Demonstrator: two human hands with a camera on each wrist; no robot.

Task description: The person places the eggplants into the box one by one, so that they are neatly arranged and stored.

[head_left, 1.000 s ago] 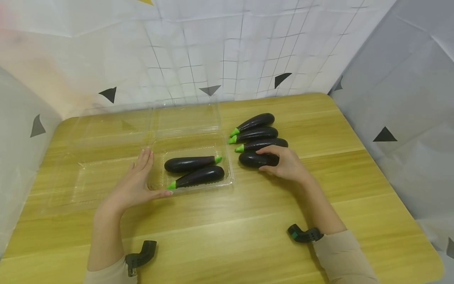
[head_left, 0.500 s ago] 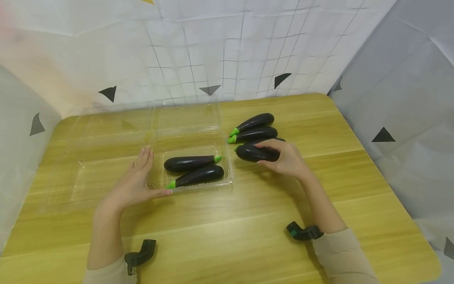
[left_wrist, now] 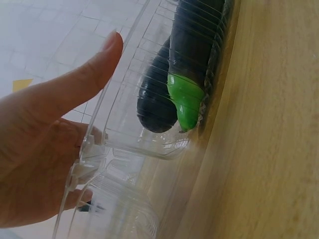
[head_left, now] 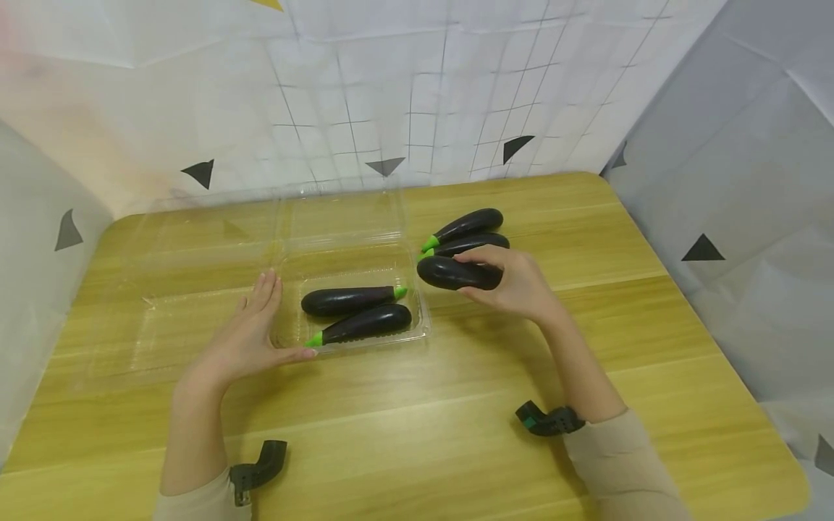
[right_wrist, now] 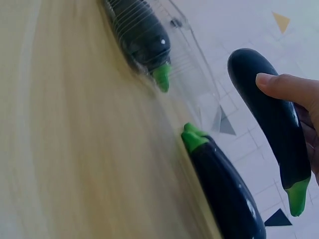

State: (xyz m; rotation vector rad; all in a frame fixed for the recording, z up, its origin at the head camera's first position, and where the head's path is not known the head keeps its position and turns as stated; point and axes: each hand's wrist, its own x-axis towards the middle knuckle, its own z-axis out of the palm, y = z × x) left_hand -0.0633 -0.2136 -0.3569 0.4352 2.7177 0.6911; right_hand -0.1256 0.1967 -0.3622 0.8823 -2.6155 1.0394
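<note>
My right hand (head_left: pixel 517 286) grips a dark purple eggplant (head_left: pixel 446 273) by thumb and fingers, above the table. In the right wrist view this eggplant (right_wrist: pixel 269 119) hangs with its green stem end downward. Two more eggplants (head_left: pixel 470 224) (head_left: pixel 478 242) show behind it; another is hidden by the held one and my hand. My left hand (head_left: pixel 241 344), fingers straight and thumb spread, rests at the left edge of a clear plastic box (head_left: pixel 422 318). Inside lie two eggplants (head_left: pixel 348 300) (head_left: pixel 371 323), stems pointing opposite ways. The left wrist view shows my thumb (left_wrist: pixel 94 74) along the box rim.
A second clear plastic box (head_left: pixel 146 340) stands left of my left hand. Clear open lids (head_left: pixel 342 210) extend behind both boxes toward the white wall sheet (head_left: pixel 365 87). Bare wooden table (head_left: pixel 404 427) lies in front of the boxes.
My right hand has lifted the nearest eggplant and carried it left and away from me, over its neighbour. The left hand and the box have not moved.
</note>
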